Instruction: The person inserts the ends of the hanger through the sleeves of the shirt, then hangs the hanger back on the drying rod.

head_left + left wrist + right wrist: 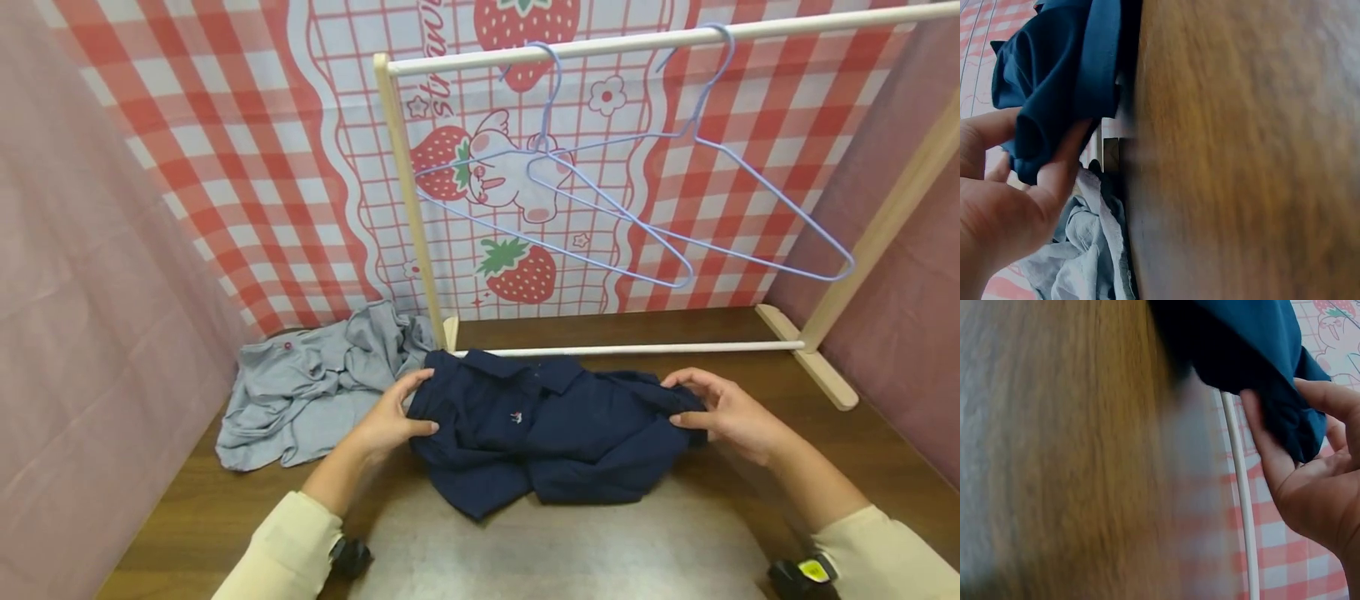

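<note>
The navy shirt [570,425] is held between the two grips, over the desk [172,517]; the left grip [393,425] pinches its left end and the right grip [727,412] its right end, thumbs in front. The work looks to be at an early stage: the navy shirt is picked up, collar away from the grips, but its body is bunched and not smoothed out. Beyond and above the grips, two blue hangers [787,206] hang bare on the rail [637,42], so nothing is hung. The grey shirt [322,392], left of the left grip, lies crumpled and untouched. Between the grips, a small emblem [517,417] on the navy shirt shows no readable words. Beyond the grips, sideways lettering on the patterned cloth [202,150] begins "str"; the rest is unclear.
</note>
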Tool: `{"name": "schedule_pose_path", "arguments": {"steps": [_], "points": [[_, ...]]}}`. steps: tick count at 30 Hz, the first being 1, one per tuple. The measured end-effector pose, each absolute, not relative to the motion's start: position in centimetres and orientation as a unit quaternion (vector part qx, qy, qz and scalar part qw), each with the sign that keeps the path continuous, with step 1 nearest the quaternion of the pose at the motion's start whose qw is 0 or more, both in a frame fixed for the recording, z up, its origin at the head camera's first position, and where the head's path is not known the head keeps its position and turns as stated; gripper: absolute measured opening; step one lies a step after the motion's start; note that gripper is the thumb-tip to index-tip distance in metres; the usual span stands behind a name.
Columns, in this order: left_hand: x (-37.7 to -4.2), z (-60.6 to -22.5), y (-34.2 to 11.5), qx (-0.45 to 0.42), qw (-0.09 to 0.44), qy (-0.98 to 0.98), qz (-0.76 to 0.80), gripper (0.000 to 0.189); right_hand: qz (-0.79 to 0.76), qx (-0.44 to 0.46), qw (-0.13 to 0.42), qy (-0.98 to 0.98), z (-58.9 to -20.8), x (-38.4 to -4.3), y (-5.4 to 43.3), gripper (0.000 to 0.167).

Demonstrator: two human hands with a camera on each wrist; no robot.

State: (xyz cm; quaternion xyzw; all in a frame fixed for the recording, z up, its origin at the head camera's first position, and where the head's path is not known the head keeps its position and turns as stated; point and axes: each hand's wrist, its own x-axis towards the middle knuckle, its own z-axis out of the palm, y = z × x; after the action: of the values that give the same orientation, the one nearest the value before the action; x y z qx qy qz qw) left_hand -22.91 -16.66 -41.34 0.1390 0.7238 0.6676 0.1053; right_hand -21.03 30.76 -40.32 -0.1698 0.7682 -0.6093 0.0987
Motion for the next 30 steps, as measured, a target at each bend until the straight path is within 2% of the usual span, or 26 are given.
{"name": "schedule_pose_path", "arguments": {"steps": [7,15,20,30], "points": [[-22.9,-41.3,-16.9,0.094,0.098,0.789,0.599,0.081,-0.495,-0.173,0.061,0.849,-40.7,-21.0,31.2,0.040],[-22.8,-40.9,-17.0,0.085,0.089,0.853,0.507,0.080,-0.397,-0.238,0.020,0.886,-40.9,-21.4,31.4,0.036],[-22.9,-40.3,-17.0,0.076,0.105,0.852,0.507,0.079,-0.339,-0.239,0.017,0.910,-40.1,-21.3,31.3,0.037],[-22.7,-38.1,-17.4,0.100,0.070,0.899,0.422,0.066,-0.194,-0.245,0.033,0.949,-37.0,-21.0,30.6,0.051]]}}
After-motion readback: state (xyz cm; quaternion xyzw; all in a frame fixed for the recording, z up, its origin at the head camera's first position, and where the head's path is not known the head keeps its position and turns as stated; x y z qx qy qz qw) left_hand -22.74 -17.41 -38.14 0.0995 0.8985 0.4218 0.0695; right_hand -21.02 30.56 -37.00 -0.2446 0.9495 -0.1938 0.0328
